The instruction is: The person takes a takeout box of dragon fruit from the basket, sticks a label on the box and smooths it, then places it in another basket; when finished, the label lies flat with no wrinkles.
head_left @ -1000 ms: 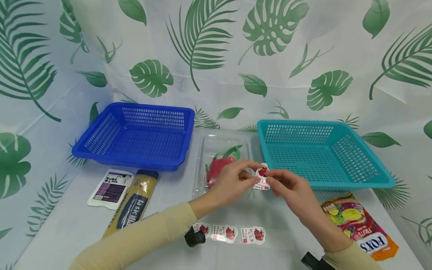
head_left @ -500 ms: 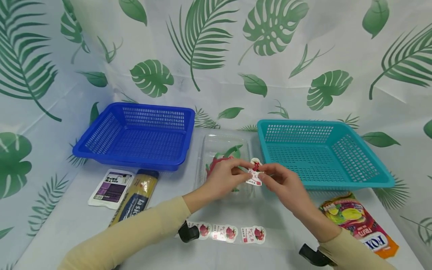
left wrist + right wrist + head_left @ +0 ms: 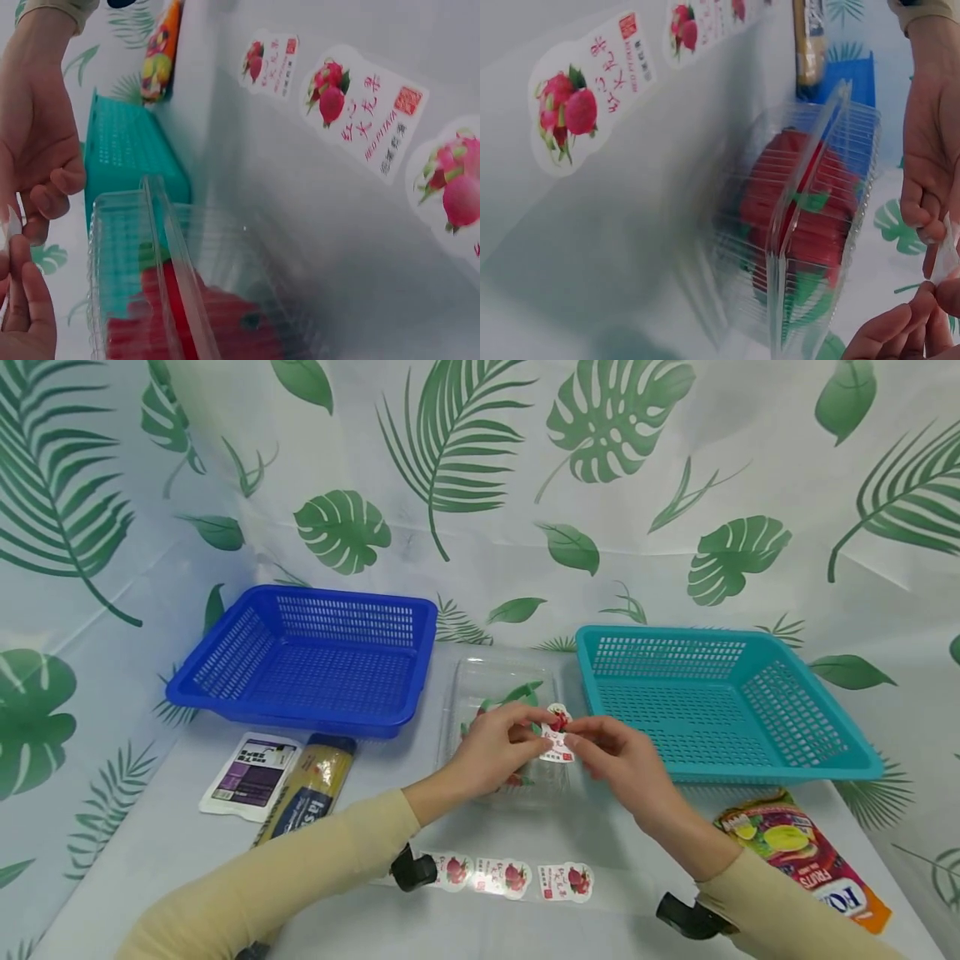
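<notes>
A small white sticker with a red fruit picture [image 3: 557, 750] is held between both hands. My left hand [image 3: 487, 745] pinches its left edge, and my right hand [image 3: 624, 767] pinches its right edge. Just under the hands stands a closed clear plastic clamshell box [image 3: 467, 681]. Inside it lies a red dragon fruit with green tips [image 3: 802, 202], partly hidden by the left hand in the head view. Nearer the front, a clear backing strip carries several dragon fruit stickers [image 3: 502, 878]; the left wrist camera covers its left part.
A blue basket [image 3: 300, 720] stands at the back left, a teal basket [image 3: 750, 770] at the back right. A purple-and-white packet [image 3: 250, 775] and a yellow pasta pack [image 3: 311, 781] lie left. A Fox's candy bag [image 3: 806, 852] lies right.
Both hands have carried the sticker leftward, from beside the teal basket to over the right side of the box. The head view has shifted slightly.
</notes>
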Tool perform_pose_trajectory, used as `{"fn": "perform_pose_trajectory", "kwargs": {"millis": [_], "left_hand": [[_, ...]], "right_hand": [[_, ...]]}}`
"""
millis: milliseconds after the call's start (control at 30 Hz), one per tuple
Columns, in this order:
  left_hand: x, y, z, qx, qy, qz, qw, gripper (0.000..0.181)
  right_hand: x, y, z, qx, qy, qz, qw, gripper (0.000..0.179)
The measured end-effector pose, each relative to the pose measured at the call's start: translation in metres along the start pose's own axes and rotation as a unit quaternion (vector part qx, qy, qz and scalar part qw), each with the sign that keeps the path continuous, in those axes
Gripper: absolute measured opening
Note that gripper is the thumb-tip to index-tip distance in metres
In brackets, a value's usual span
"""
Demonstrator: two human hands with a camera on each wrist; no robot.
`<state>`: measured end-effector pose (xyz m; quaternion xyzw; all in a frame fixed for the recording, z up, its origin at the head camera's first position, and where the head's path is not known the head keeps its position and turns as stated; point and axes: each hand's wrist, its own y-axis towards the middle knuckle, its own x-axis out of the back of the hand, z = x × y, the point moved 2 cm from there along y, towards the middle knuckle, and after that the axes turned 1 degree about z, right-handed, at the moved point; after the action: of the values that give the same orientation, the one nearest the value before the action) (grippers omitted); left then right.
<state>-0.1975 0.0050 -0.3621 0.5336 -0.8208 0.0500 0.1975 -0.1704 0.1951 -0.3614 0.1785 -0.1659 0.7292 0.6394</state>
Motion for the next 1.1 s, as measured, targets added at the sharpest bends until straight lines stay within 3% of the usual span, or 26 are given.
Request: {"fn": "perform_pose_trajectory", "kwargs": {"millis": [233,567,800,1100], "left_hand": [[0.009,0.005,0.003,0.024,0.073,0.005,0.997,0.025],[0.022,0.011,0.008,0.055,0.101,-0.005,0.9933,0.023],[0.029,0.018,0.014,0.031,0.136,-0.018,0.9901,0.018],[0.035,0.026,0.012,0.001,0.188,0.0,0.9821,0.018]], "right_hand": [[-0.009,0.012,0.001,0.007,-0.018,-0.002,0.9998,0.035],[-0.019,0.028,0.003,-0.014,-0.02,0.029,0.9993,0.035],[-0.025,0.042,0.0,-0.013,-0.033,0.041,0.9985,0.029],[-0.03,0.056,0.007,0.015,-0.075,0.043,0.9961,0.021]]}}
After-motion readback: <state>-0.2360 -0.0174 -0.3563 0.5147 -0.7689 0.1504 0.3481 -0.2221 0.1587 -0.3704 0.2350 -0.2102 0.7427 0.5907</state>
